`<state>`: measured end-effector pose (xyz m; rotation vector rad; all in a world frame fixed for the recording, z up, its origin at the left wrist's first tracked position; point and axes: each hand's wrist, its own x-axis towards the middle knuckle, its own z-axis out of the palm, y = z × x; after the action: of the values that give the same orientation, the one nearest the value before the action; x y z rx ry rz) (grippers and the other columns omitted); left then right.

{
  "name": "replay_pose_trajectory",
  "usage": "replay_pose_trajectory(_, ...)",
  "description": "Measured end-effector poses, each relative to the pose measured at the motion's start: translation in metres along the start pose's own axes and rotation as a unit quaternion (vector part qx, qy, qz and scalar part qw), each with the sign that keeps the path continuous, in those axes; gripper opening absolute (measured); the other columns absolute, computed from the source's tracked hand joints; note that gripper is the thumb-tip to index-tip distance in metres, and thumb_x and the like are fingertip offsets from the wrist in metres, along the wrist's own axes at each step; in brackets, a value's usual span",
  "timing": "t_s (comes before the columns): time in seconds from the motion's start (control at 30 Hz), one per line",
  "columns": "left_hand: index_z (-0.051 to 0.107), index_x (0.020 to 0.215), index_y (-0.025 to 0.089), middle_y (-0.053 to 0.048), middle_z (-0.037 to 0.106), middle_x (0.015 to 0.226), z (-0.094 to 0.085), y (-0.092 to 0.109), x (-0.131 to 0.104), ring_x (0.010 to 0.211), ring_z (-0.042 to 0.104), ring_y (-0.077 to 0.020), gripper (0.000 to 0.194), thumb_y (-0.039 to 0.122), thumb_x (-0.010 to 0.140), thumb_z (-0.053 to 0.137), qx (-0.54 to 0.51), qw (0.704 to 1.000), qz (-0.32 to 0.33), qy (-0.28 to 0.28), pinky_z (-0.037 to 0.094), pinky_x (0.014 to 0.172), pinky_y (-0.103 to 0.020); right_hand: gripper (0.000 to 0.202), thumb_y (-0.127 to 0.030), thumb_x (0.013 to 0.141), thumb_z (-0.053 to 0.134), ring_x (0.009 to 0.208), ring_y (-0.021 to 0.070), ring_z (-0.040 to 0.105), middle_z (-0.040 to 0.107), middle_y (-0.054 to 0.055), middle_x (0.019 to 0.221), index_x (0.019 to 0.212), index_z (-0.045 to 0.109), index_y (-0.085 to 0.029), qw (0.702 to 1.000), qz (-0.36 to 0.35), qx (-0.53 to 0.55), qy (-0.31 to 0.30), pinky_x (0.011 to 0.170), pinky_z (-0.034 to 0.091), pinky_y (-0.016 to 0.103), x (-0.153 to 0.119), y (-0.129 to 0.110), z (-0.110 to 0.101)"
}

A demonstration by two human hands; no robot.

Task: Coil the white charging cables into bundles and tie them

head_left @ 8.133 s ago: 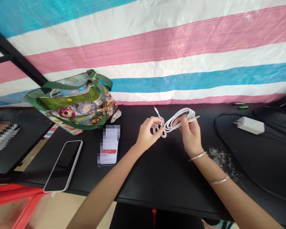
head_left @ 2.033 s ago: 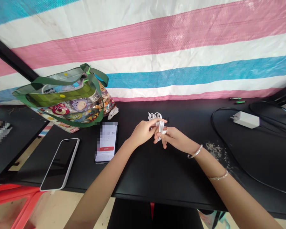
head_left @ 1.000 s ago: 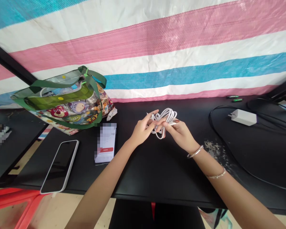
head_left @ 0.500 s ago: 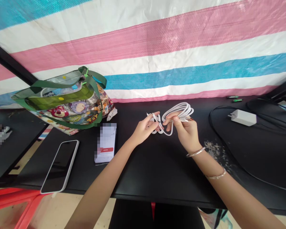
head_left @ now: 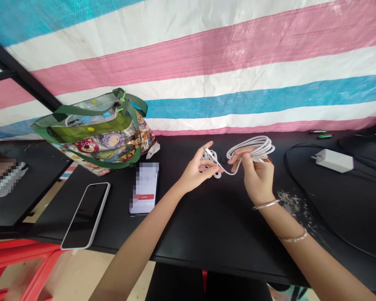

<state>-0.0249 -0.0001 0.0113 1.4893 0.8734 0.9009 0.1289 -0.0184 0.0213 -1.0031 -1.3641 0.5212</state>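
A white charging cable, wound in several loops (head_left: 257,144), is gripped in my right hand (head_left: 258,179), with the thumb and fingers pressed around the lower part of the coil. A strand runs down from these loops and across to my left hand (head_left: 196,169), whose thumb and fingers close on the cable while the index finger stretches out. The cable's white plug (head_left: 207,150) shows by that index finger. A smaller white bundle of cord (head_left: 217,174) appears just behind the left fingers, partly hidden; whether it touches the table I cannot tell.
On the black table (head_left: 207,230) lie a phone with a lit screen (head_left: 146,188) and a dark phone in a white case (head_left: 87,215). A clear cartoon bag (head_left: 106,146) stands behind them. A white charger (head_left: 335,160) and a black cord (head_left: 303,192) are at right.
My left fingers have loosened and the index finger has straightened, with the plug now showing beside it. The right hand still holds the coil. The whole view has shifted slightly.
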Motion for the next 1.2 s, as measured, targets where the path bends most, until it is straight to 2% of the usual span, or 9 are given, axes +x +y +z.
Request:
replay_pose_trajectory(0.1, 0.034, 0.141, 0.019, -0.005, 0.072, 0.085, -0.001, -0.002, 0.002, 0.085, 0.067, -0.0182, 0.067, 0.028, 0.082, 0.064, -0.016, 0.999, 0.003, 0.029, 0.047, 0.068, -0.023, 0.041, -0.057, 0.087, 0.048, 0.041, 0.0123, 0.054, 0.064, 0.001, 0.058, 0.074, 0.058, -0.019, 1.0, -0.013, -0.001, -0.018, 0.044, 0.045, 0.027, -0.001, 0.002, 0.003)
replay_pose_trajectory(0.2, 0.043, 0.136, 0.019, -0.004, 0.071, 0.082, -0.003, -0.003, 0.004, 0.086, 0.067, -0.0181, 0.056, 0.024, 0.083, 0.062, -0.008, 0.999, 0.011, 0.042, 0.047, 0.067, -0.022, 0.04, -0.054, 0.088, 0.049, 0.042, 0.0118, 0.055, 0.063, 0.0, 0.057, 0.073, 0.06, -0.019, 0.999, -0.026, -0.01, -0.047, 0.045, 0.045, 0.026, -0.003, 0.003, 0.005)
replay_pose_trajectory(0.4, 0.057, 0.124, 0.019, -0.002, 0.068, 0.081, -0.004, 0.001, 0.002, 0.081, 0.064, -0.0138, 0.039, 0.02, 0.085, 0.053, 0.081, 0.992, 0.054, 0.084, 0.047, 0.062, -0.018, 0.037, -0.05, 0.09, 0.048, 0.041, 0.0108, 0.054, 0.064, 0.0, 0.059, 0.074, 0.06, -0.019, 0.997, -0.042, -0.024, -0.057, 0.044, 0.045, 0.024, -0.009, 0.005, 0.006)
replay_pose_trajectory(0.5, 0.055, 0.126, 0.022, -0.001, 0.07, 0.084, -0.001, 0.001, 0.0, 0.081, 0.064, -0.0127, 0.042, 0.017, 0.085, 0.052, 0.131, 0.984, 0.079, 0.097, 0.047, 0.063, -0.017, 0.036, -0.049, 0.091, 0.046, 0.041, 0.011, 0.053, 0.063, 0.0, 0.057, 0.075, 0.058, -0.019, 0.997, -0.055, -0.042, -0.013, 0.044, 0.044, 0.025, -0.01, 0.004, 0.006)
replay_pose_trajectory(0.63, 0.048, 0.133, 0.021, -0.002, 0.072, 0.088, 0.004, -0.003, -0.001, 0.083, 0.066, -0.0132, 0.05, 0.017, 0.083, 0.055, 0.148, 0.982, 0.088, 0.073, 0.049, 0.068, -0.019, 0.036, -0.047, 0.092, 0.044, 0.04, 0.0115, 0.052, 0.063, 0.001, 0.057, 0.073, 0.057, -0.02, 0.995, -0.069, -0.065, 0.024, 0.044, 0.044, 0.026, -0.009, 0.002, 0.005)
replay_pose_trajectory(0.77, 0.036, 0.14, 0.023, -0.001, 0.073, 0.088, 0.008, -0.006, -0.001, 0.084, 0.067, -0.0134, 0.063, 0.015, 0.082, 0.057, 0.116, 0.986, 0.104, 0.054, 0.052, 0.074, -0.022, 0.033, -0.045, 0.093, 0.043, 0.04, 0.0127, 0.054, 0.063, 0.0, 0.054, 0.075, 0.056, -0.02, 0.995, -0.075, -0.066, 0.015, 0.046, 0.045, 0.027, -0.008, 0.002, 0.005)
replay_pose_trajectory(0.9, 0.031, 0.141, 0.02, 0.0, 0.072, 0.081, 0.009, -0.008, -0.001, 0.08, 0.068, -0.0135, 0.065, 0.015, 0.081, 0.058, 0.098, 0.985, 0.119, 0.082, 0.054, 0.073, -0.023, 0.027, -0.041, 0.093, 0.045, 0.044, 0.0147, 0.059, 0.065, 0.0, 0.055, 0.08, 0.056, -0.021, 0.996, -0.071, -0.056, -0.004, 0.049, 0.047, 0.027, -0.01, 0.006, 0.005)
replay_pose_trajectory(1.0, 0.039, 0.131, 0.019, -0.002, 0.073, 0.081, 0.008, -0.006, 0.0, 0.083, 0.069, -0.0153, 0.053, 0.019, 0.082, 0.059, 0.092, 0.981, 0.12, 0.124, 0.054, 0.07, -0.023, 0.026, -0.041, 0.093, 0.045, 0.052, 0.0165, 0.065, 0.068, 0.001, 0.06, 0.081, 0.056, -0.021, 0.995, -0.07, -0.065, -0.012, 0.054, 0.05, 0.028, -0.01, 0.008, 0.005)
replay_pose_trajectory(1.2, 0.054, 0.086, 0.019, -0.004, 0.073, 0.089, 0.004, 0.0, 0.0, 0.085, 0.071, -0.0157, 0.008, 0.021, 0.083, 0.06, 0.096, 0.974, 0.118, 0.169, 0.052, 0.066, -0.019, 0.029, -0.042, 0.093, 0.046, 0.048, 0.014, 0.064, 0.069, 0.001, 0.062, 0.076, 0.057, -0.02, 0.997, -0.047, -0.047, -0.049, 0.052, 0.051, 0.025, -0.01, 0.008, 0.004)
